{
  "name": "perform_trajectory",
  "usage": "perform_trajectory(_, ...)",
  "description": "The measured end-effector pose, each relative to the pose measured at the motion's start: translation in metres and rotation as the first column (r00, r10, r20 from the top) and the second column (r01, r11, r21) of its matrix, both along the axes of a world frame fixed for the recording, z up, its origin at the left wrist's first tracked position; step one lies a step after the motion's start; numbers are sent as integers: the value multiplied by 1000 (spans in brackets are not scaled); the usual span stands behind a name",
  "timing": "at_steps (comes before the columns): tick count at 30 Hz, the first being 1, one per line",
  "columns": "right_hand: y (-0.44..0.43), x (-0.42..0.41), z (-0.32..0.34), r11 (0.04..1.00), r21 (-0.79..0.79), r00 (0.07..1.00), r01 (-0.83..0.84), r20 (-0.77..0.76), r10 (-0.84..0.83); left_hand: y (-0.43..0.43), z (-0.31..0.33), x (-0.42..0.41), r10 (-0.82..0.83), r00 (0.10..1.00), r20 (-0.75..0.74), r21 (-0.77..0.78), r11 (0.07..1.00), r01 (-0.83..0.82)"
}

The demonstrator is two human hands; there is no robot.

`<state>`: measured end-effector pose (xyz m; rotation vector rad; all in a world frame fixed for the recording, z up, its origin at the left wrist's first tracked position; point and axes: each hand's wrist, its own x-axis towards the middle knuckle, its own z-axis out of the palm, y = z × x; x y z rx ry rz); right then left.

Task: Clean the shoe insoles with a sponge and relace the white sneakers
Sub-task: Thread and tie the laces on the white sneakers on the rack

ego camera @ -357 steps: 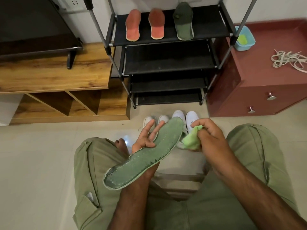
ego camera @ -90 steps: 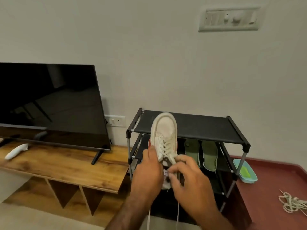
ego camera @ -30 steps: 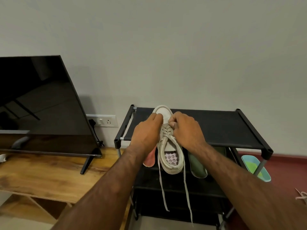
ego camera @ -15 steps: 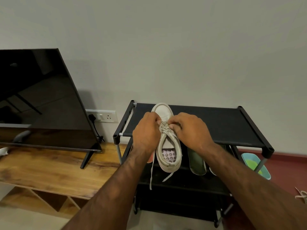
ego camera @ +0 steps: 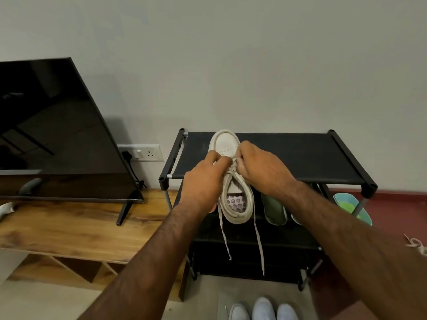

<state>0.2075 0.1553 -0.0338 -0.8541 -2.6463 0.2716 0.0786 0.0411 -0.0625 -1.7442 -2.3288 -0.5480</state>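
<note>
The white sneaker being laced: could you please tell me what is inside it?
Inside the white sneaker, a pale footbed with round dots shows at the heel. Further forward, the tongue, laces, left hand and right hand hide the rest.

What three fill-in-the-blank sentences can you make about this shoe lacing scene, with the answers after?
The white sneaker has its toe on the ____ shelf of the black shoe rack. The left hand and right hand pinch its laces, and ____ loose ends hang below. A green insole lies on a lower shelf to the sneaker's ____.
Missing words: top; two; right.
</note>
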Motion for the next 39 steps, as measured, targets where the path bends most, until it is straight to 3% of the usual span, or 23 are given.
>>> perform_trajectory(6, -3, 9, -14, 997, -72, 990, -15, -144, 4, -1, -2, 3, 9, 999, -46, 4, 1000, -9)
perform_trajectory(11, -9, 23, -14, 989, -122, 989, -85, -130, 69, -2, -5, 6, -14, 999, -40, -22, 1000, 13)
perform_trajectory(18, -19, 22, -18, 990, 127, 997, -67, -36, 72, 4, -2, 1, 30, 996, 88, -15, 999, -29)
perform_trajectory(22, -21, 18, -17, 900, 418, 992, -123, 85, 96, 7, -1, -2, 33, 995, 97, -12, 999, -32)
perform_trajectory(24, -22, 16, -17, 867, 471, 984, -164, 141, 109, 7, -1, -2, 32, 995, 93, -21, 999, -30)
perform_trajectory(28, -20, 13, -20, 875, 460, 986, -150, 132, 99, 9, 1, -2, 32, 994, 103, -45, 999, -27)
perform_trajectory(33, -24, 14, -22, 948, 317, 999, -34, 33, 25, 1, 4, -3, -1, 977, 212, 0, 1000, 1)
perform_trajectory(39, -26, 11, -19, 980, 201, 999, 8, -35, -1, -18, -14, -8, -128, 990, 60, -5, 992, 128)
